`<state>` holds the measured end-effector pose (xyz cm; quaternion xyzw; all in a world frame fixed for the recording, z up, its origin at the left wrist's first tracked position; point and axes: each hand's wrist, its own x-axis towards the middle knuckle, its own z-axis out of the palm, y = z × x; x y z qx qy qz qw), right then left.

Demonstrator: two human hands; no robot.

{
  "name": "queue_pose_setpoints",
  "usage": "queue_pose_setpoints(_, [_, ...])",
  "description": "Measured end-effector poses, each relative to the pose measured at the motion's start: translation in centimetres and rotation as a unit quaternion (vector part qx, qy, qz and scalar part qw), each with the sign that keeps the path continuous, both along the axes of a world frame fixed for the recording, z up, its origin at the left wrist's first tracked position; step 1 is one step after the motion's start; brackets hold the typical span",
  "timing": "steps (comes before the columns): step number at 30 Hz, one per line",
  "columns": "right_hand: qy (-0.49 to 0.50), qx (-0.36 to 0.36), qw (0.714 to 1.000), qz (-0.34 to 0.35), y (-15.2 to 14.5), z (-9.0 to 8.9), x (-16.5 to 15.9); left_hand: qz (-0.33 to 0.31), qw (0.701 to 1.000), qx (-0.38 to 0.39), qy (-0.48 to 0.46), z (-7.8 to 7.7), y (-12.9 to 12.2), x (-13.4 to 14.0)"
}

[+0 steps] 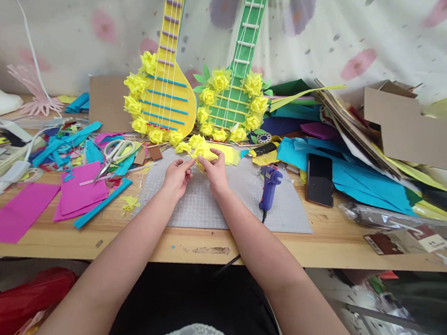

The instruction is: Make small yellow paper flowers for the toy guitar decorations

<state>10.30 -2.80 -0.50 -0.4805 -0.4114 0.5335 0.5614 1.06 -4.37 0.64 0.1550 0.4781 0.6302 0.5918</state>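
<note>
Looks like the right hand (pixel 215 173) has the yellow paper (pixel 199 152) pinched right at its fingertips, left hand (pixel 178 176) gripping just beside it, long axis honestly too small to tell.

Craft workspace, I'd say: on my wooden desk (pixel 321 227), cutting mat (pixel 202 213) and glue gun (pixel 270 186) near the front edge, scissors (pixel 112 159) toward the left edge, cardboard (pixel 420 137) heaped toward back-right corner.

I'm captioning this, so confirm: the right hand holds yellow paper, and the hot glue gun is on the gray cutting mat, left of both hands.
Wrong side: the head view shows the hot glue gun on the gray cutting mat, right of both the left hand and right hand.
</note>
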Motion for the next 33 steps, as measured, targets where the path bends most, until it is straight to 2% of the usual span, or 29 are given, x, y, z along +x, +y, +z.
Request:
queue_pose_setpoints(5, [0.025, 0.025, 0.999, -0.003, 0.2, -0.6, -0.2, 0.013, 1.0, -0.002, -0.001, 0.0, 0.1, 0.1])
queue_pose_setpoints(14, [0.079, 0.041, 0.995, 0.052, -0.1, -0.3, -0.4, 0.011, 0.999, 0.023, -0.024, 0.0, 0.1, 0.2])
queue_pose_setpoints(20, [0.072, 0.037, 0.993, 0.083, -0.4, 0.0, -0.3, 0.018, 0.998, 0.045, -0.031, 0.0, 0.1, 0.2])
queue_pose_setpoints(25, [0.064, 0.006, 0.992, 0.107, -0.5, 0.2, -0.2, 0.031, 0.997, 0.06, -0.032, 0.3, 0.1, 0.1])
queue_pose_setpoints(28, [0.01, 0.017, 0.996, 0.083, -0.4, 0.1, -0.1, 0.042, 0.996, 0.065, -0.033, 0.4, 0.0, 0.0])
queue_pose_setpoints(30, [-0.065, 0.057, 0.995, 0.041, -0.5, 0.0, -0.1, 0.051, 0.996, 0.065, -0.033, 0.5, 0.0, -0.1])
queue_pose_setpoints(33, [-0.208, 0.128, 0.97, -0.016, -0.9, 0.1, 0.0, 0.061, 0.995, 0.07, -0.036, 0.4, 0.0, -0.2])
